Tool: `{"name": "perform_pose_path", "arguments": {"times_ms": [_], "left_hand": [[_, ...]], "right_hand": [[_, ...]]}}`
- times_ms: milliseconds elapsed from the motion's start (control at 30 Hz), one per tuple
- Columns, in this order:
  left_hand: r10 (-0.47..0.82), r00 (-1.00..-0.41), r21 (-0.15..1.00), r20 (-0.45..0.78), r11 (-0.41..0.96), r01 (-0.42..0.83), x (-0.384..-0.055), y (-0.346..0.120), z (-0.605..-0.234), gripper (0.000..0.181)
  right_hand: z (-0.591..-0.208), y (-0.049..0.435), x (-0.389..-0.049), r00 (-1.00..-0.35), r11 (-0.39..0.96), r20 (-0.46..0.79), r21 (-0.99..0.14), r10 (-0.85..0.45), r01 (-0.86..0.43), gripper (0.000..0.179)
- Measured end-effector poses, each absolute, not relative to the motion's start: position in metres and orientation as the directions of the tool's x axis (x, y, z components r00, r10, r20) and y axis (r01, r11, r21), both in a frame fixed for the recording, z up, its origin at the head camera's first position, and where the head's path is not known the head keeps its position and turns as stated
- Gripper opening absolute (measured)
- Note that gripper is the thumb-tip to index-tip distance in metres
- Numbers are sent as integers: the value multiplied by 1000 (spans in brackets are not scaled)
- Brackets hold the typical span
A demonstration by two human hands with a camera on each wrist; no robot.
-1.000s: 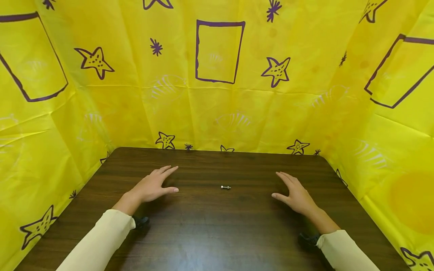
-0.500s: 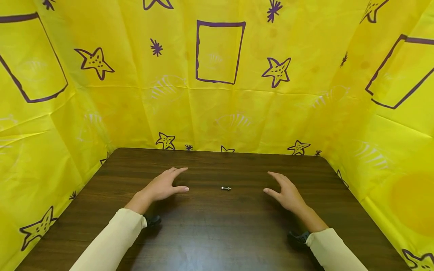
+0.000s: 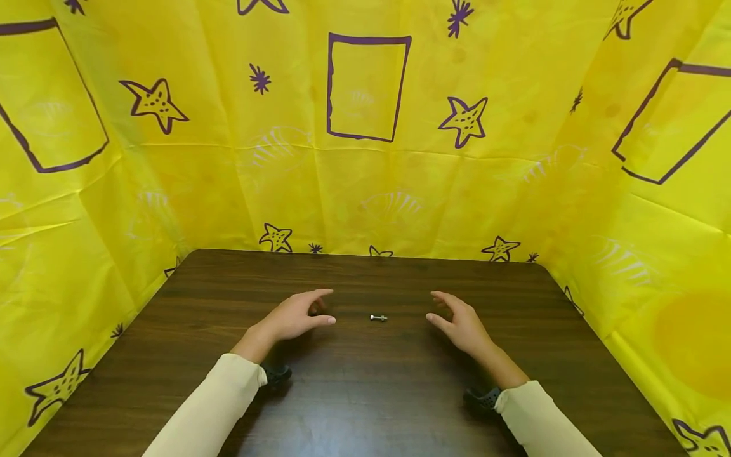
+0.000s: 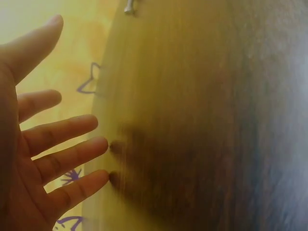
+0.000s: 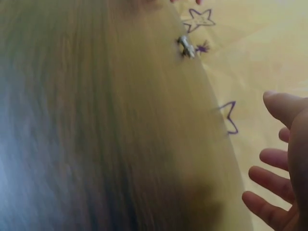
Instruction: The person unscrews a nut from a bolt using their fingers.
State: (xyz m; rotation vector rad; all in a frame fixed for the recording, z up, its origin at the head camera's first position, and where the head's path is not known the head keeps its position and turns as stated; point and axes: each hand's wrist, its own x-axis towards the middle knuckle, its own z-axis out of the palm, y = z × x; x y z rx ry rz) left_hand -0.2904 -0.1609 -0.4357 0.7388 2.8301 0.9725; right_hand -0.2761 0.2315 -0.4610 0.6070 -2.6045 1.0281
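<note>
A small silver bolt (image 3: 378, 318) with a nut near its threaded end lies on its side on the dark wooden table (image 3: 365, 381). To its left my left hand (image 3: 290, 317) hovers with thumb and fingers apart, touching nothing. My right hand (image 3: 464, 325) is on the other side, its fingers loosely bent and empty. The left wrist view shows the spread fingers (image 4: 62, 132) and one end of the bolt (image 4: 129, 7) at the top edge. In the right wrist view the bolt (image 5: 186, 47) appears blurred, away from the right hand (image 5: 284, 163).
Yellow cloth (image 3: 365, 171) printed with purple starfish and frames hangs behind the table and along both sides. A dark strap (image 3: 278, 376) sits at the left wrist and another strap (image 3: 482, 398) at the right.
Both hands have moved inward toward the bolt, the left one to the right and the right one to the left. The bolt lies where it was.
</note>
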Motion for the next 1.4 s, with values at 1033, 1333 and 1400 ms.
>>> {"name": "perform_pose_path", "arguments": {"times_ms": [1033,1333,1400], "left_hand": [[472,-863,669,181,585,459,-290,-94,-449,43],[479,-856,685,192,559,467,-294,-85,-450,38],[469,-859,674,205,569,471,-295,-83,-450,36]], "right_hand": [[-466,176,-279,-895,602,343,-663,-285,-445,38],[-469,163,-283,-898,589,341,-678,-278,-440,35],[-469,161,-284,-894,583,344,-678,-287,-448,35]]}}
